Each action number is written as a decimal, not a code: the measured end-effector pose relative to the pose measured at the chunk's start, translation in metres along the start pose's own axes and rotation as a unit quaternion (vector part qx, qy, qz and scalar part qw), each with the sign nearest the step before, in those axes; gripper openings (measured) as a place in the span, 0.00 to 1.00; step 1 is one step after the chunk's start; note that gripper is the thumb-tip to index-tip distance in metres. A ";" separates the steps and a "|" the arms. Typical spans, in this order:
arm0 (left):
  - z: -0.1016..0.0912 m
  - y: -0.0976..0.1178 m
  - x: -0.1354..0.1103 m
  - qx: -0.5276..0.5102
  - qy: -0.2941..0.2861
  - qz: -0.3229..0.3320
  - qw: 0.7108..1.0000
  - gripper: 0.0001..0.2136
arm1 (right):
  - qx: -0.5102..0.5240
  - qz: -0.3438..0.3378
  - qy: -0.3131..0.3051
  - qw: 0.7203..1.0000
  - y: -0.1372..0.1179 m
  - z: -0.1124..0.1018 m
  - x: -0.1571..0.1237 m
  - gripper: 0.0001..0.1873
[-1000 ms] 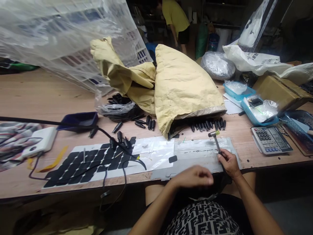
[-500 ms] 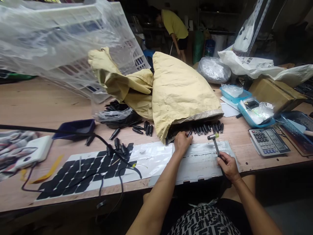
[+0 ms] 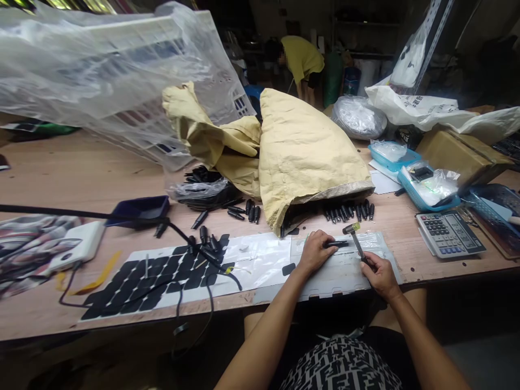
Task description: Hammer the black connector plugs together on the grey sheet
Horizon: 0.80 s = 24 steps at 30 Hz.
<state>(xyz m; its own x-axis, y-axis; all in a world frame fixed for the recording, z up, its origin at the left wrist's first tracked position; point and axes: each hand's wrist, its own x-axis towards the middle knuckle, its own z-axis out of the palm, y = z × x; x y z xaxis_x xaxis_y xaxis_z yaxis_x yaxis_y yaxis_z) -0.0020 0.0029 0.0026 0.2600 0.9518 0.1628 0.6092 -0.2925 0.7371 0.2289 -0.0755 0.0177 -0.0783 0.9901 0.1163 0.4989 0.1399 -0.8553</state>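
Observation:
My left hand is closed on a slim black tapered piece, held flat just above a pale, worn board. In my right hand is a small hammer, gripped by its dark handle; its head, with a yellowish face, is close to the tip of the black piece. Behind both hands a row of black tapered pieces lies by the mouth of a large yellowish sack. The sack's dark inside is mostly hidden.
Left of the board lie a white sheet with black squares and a black cable. A dark blue tray stands behind. On the right are a calculator and blue baskets. A person bends in the background.
My left hand has drawn back from the row by the sack, bringing the black tapered piece over the board. The hammer stays in my right hand, nearly still. The view has shifted slightly.

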 end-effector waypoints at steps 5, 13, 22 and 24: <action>0.001 -0.001 0.002 0.013 0.002 -0.003 1.000 0.07 | -0.061 -0.012 -0.024 0.998 -0.009 -0.003 -0.002 0.16; 0.005 0.000 0.004 0.009 0.008 -0.020 1.000 0.07 | -0.057 -0.050 0.031 0.997 -0.024 -0.008 -0.008 0.18; 0.004 0.001 0.006 -0.008 0.007 -0.034 0.999 0.07 | -0.093 -0.045 0.009 0.995 -0.018 -0.001 -0.008 0.17; 0.003 0.002 0.006 -0.010 0.005 -0.037 0.999 0.07 | -0.078 -0.062 0.018 0.995 -0.021 0.000 -0.008 0.17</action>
<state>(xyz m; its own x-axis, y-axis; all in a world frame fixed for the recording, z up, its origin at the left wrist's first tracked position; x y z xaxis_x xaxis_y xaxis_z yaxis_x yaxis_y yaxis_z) 0.0034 0.0079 0.0034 0.2084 0.9714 0.1140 0.6108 -0.2203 0.7605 0.2190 -0.0859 0.0344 -0.1172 0.9645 0.2368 0.6157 0.2576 -0.7446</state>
